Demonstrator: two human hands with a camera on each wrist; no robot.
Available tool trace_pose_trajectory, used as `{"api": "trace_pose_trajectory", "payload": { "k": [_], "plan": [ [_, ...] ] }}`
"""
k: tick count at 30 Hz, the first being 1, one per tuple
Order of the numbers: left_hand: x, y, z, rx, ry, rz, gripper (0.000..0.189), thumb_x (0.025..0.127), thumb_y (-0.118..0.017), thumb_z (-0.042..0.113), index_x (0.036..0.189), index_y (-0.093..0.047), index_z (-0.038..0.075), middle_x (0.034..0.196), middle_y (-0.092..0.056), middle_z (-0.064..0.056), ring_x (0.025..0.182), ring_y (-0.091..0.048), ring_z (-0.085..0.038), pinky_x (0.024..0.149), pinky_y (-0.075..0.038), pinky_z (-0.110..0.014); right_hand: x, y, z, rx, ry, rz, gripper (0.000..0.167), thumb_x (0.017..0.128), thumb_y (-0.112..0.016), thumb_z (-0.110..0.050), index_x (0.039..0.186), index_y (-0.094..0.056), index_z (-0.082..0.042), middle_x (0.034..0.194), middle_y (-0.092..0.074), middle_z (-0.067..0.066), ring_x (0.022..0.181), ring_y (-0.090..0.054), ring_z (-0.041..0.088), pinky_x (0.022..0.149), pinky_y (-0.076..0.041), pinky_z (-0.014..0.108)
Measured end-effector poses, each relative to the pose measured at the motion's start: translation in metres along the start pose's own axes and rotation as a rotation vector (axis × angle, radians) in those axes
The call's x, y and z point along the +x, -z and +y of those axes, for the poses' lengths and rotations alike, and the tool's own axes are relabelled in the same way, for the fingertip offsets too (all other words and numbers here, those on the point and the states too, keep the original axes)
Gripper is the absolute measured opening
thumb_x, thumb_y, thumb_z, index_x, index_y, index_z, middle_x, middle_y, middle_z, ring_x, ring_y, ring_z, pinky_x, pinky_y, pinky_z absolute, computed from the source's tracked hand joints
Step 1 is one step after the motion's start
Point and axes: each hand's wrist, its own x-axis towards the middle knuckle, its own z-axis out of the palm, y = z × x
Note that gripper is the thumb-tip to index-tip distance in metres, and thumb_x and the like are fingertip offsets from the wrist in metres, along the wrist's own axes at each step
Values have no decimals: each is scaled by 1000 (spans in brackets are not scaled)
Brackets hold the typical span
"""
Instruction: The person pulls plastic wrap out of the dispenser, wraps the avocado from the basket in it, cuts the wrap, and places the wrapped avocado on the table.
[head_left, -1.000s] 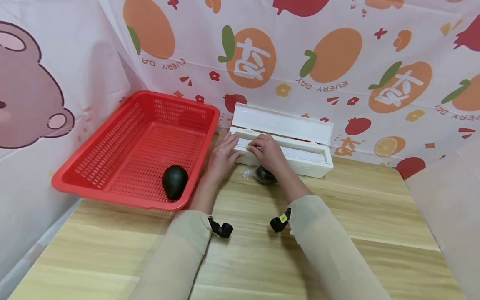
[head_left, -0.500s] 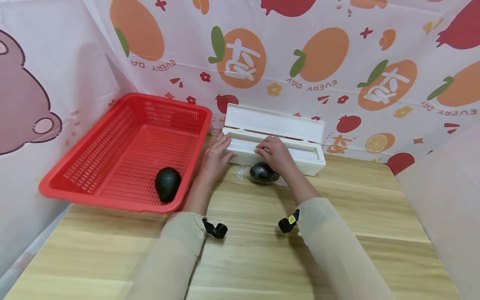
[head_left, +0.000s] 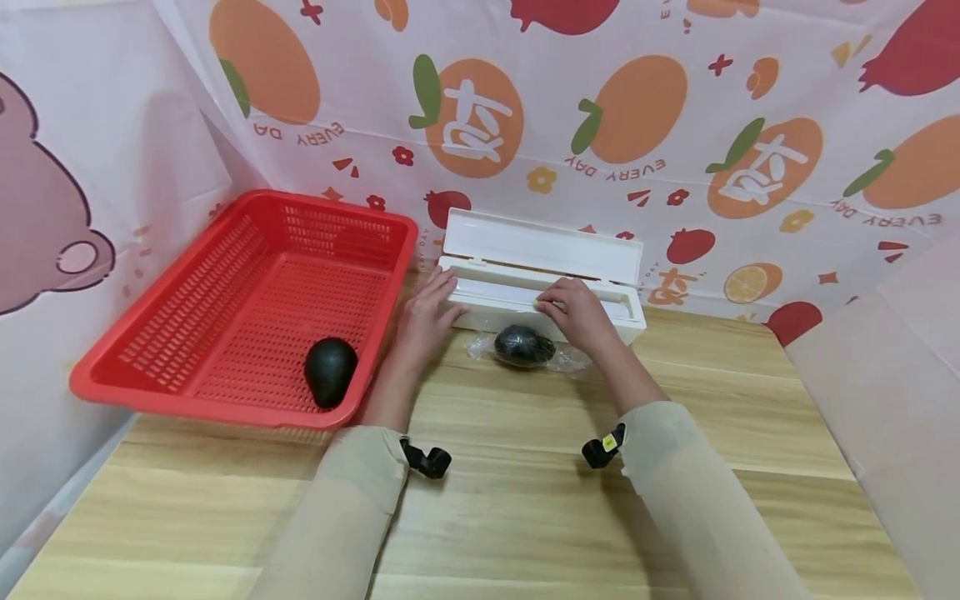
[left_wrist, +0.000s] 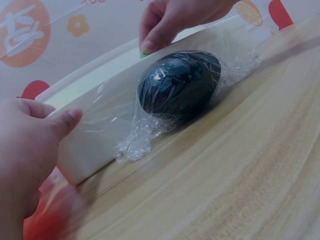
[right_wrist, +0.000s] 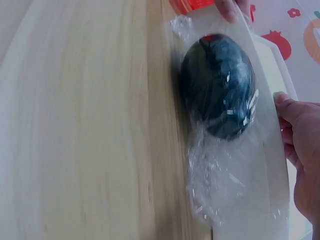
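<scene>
A long white cling film box with a slide cutter stands near the back wall, lid raised. Against its front lies a dark avocado wrapped in clear cling film, the film bunched at both ends. My left hand grips the box's left end, thumb on the front wall and fingers over the edge. On the top front edge, right of the avocado, my right hand pinches the small green slider of the cutter. My fingers hide most of that slider.
A red plastic basket stands on the left, close beside my left forearm, with an unwrapped dark avocado inside. A fruit-printed cloth hangs right behind the box. Bare wooden tabletop stretches in front.
My right hand has slid rightward along the box's front edge with the slider, uncovering the wrapped avocado. My left hand keeps its place on the box's left end. The head view has shifted slightly.
</scene>
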Motion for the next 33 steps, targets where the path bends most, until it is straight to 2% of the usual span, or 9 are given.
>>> {"api": "trace_pose_trajectory", "payload": {
  "k": [8, 13, 17, 25, 33],
  "plan": [
    [-4, -1, 0, -1, 39, -22, 57, 86, -75, 20, 138, -56, 5, 148, -50, -4, 145, -34, -18, 118, -28, -37, -7, 0, 7, 7, 23, 16, 19, 96, -64, -22, 104, -75, -7, 101, -67, 7, 99, -55, 26, 85, -48, 42],
    [-3, -3, 0, -17, -2, 1, 55, 86, -75, 17, 136, -57, 3, 147, -51, -7, 144, -36, -20, 118, -29, -43, -11, 1, 10, -5, 40, 46, 19, 96, -65, -21, 103, -74, -7, 101, -67, 8, 99, -56, 27, 85, -48, 43],
    [-2, -4, 0, -28, -33, 5, 55, 85, -76, 15, 135, -57, 0, 146, -52, -10, 143, -38, -23, 118, -29, -45, -14, 3, 12, -10, 25, 47, 19, 96, -65, -21, 103, -74, -7, 101, -67, 7, 100, -56, 26, 86, -48, 43],
    [-1, -4, 2, -39, -10, -25, 57, 86, -74, 16, 138, -53, 1, 150, -46, -7, 146, -34, -22, 122, -19, -37, -19, 8, 16, -13, 7, 42, 21, 96, -64, -23, 104, -74, -7, 102, -67, 7, 103, -56, 26, 87, -48, 43],
    [-2, 2, -1, 10, 10, -34, 58, 88, -73, 20, 139, -52, 1, 150, -47, -7, 146, -33, -22, 120, -24, -42, -30, 17, 34, -18, -30, 76, 18, 95, -66, -18, 102, -74, -4, 103, -68, 10, 103, -57, 29, 92, -46, 46]
  ]
}}
